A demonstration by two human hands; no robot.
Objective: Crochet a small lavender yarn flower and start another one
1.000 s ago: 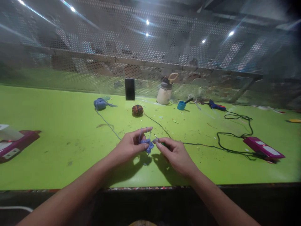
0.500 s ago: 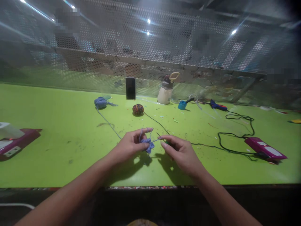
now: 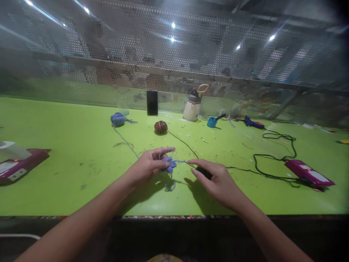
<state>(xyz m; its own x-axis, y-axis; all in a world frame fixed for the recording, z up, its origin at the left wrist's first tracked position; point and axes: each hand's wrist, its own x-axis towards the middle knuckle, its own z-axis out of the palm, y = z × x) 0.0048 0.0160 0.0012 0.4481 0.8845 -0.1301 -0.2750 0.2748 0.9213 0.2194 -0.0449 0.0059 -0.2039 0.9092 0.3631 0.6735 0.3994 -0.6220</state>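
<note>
Between the thumb and fingers of my left hand (image 3: 148,163) is a small blue crocheted piece (image 3: 170,165), with lobes like a flower. Blue yarn loops over the raised index finger and runs back to the blue yarn ball (image 3: 118,119). A loose yarn tail (image 3: 170,186) hangs below the piece. My right hand (image 3: 215,176) pinches a thin crochet hook (image 3: 189,164), whose tip points left. A strand stretches from the piece to the hook's tip. The hook's handle is mostly hidden in the palm.
Behind the hands lies a dark multicoloured yarn ball (image 3: 160,127). A phone (image 3: 152,103), a bottle (image 3: 192,107), a blue pot (image 3: 212,122) and a glue gun (image 3: 253,122) stand or lie along the back. Purple power strips (image 3: 308,172) rest at both sides, with a black cord on the right.
My left hand and the crocheted piece have shifted slightly left. The hook has moved right, away from the piece, and the strand between them is longer. The yarn tail now shows below.
</note>
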